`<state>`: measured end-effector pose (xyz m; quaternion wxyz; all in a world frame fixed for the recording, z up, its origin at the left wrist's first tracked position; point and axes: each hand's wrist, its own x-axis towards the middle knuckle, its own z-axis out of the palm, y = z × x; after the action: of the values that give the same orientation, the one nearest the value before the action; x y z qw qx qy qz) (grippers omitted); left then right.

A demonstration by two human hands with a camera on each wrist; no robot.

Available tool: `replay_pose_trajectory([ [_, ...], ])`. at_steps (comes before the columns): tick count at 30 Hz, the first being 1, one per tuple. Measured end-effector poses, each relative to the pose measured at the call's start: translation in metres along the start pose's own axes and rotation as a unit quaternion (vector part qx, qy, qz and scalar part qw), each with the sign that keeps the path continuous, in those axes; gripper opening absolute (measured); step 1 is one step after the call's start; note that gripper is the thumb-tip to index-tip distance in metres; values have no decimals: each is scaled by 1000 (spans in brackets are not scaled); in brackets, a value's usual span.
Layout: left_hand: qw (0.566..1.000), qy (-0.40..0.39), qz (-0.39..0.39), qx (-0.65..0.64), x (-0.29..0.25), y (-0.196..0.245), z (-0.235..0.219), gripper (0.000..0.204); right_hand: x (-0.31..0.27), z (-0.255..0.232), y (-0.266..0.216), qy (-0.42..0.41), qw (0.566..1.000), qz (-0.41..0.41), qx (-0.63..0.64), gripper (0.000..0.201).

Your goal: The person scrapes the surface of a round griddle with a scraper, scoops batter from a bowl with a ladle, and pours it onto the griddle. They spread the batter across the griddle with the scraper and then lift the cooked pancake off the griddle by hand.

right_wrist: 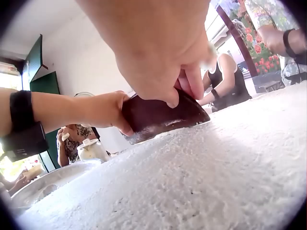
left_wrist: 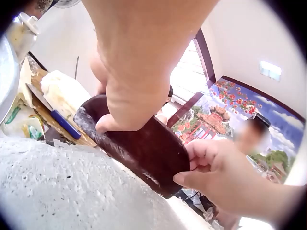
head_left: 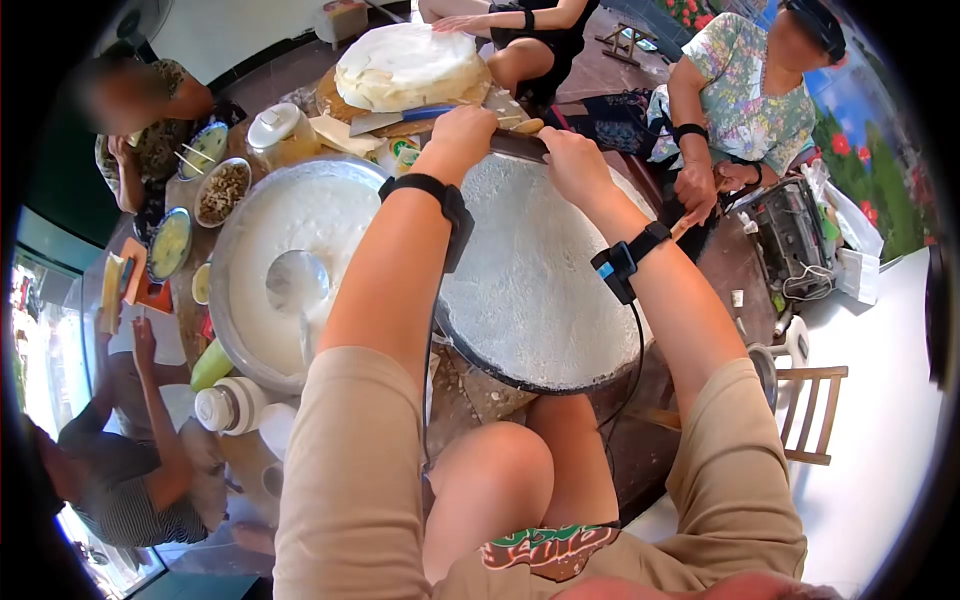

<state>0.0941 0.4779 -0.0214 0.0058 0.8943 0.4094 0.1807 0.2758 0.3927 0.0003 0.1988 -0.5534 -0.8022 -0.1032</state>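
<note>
A dark brown curved scraper (head_left: 518, 144) stands at the far edge of a round griddle (head_left: 520, 384). My left hand (head_left: 463, 135) grips its left end, thumb on the near face, as the left wrist view shows. At the other end, my right hand (head_left: 580, 168) pinches the scraper between thumb and fingers. White paste smears the scraper's lower edge (left_wrist: 120, 155). Across the griddle lies a thin, bumpy layer of white batter (head_left: 540, 280). In the right wrist view, the scraper's bottom edge meets this layer.
Left of the griddle sits a large metal basin (head_left: 226, 255) of batter with a ladle (head_left: 297, 280) in it. Beyond my hands are a blue-handled knife (head_left: 425, 113) and a stack of thin pancakes (head_left: 410, 68). Several people sit around; a lidded jar (head_left: 280, 130) stands behind the basin.
</note>
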Motion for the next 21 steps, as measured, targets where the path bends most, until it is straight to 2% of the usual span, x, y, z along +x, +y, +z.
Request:
replay_pose_trajectory([
  [3, 1000, -9, -2, -8, 4, -9, 6, 19, 5, 0, -6, -46, 998, 32, -24, 16],
  [8, 1000, -27, -10, -6, -10, -10, -2, 20, -1, 0, -28, -56, 997, 17, -52, 11],
  [11, 998, -63, -23, -3, -30, -8, -13, 20, -10, -3, -45, -66, 996, 7, -52, 10],
  [14, 999, -23, -25, -12, -62, -4, -23, 20, -18, -5, -63, -69, 996, 5, -51, 10],
  [17, 998, -48, -36, -4, -88, 0, -36, 21, -30, -14, -87, -70, 997, -2, -35, 10],
  [21, 998, -39, -46, 10, -124, 8, -44, 20, -48, -19, -109, -63, 997, -34, -8, 10],
])
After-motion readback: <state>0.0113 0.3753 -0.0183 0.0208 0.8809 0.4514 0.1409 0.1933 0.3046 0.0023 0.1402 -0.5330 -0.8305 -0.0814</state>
